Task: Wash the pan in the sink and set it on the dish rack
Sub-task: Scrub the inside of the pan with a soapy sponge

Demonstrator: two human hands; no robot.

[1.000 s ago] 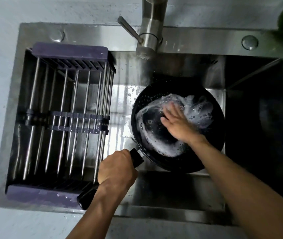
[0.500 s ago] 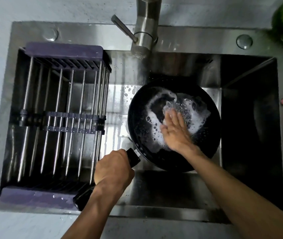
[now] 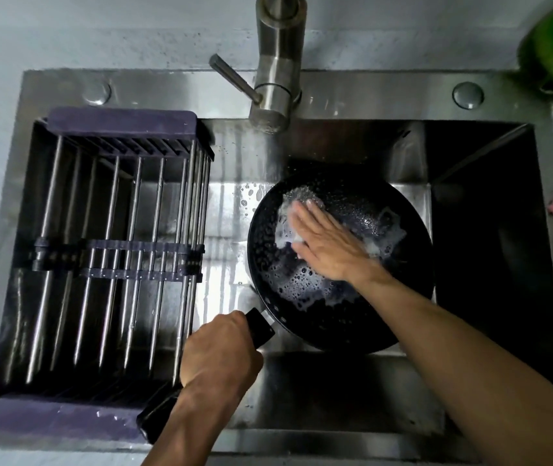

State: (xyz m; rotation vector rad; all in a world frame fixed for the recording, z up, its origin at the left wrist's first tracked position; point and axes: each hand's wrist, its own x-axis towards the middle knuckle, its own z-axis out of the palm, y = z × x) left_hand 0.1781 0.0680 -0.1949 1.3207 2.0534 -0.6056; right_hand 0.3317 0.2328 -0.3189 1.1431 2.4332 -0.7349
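Left hand grips frying pan handle in sink; right hand, fingers flat, presses soapy pan interior.

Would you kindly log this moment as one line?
stage: scrubbing | left hand: grips pan handle | right hand: flat on suds | rack: holds nothing

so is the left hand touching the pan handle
Touching. The head view shows the left hand curled round the pan handle, which sticks out on both sides of the fist.
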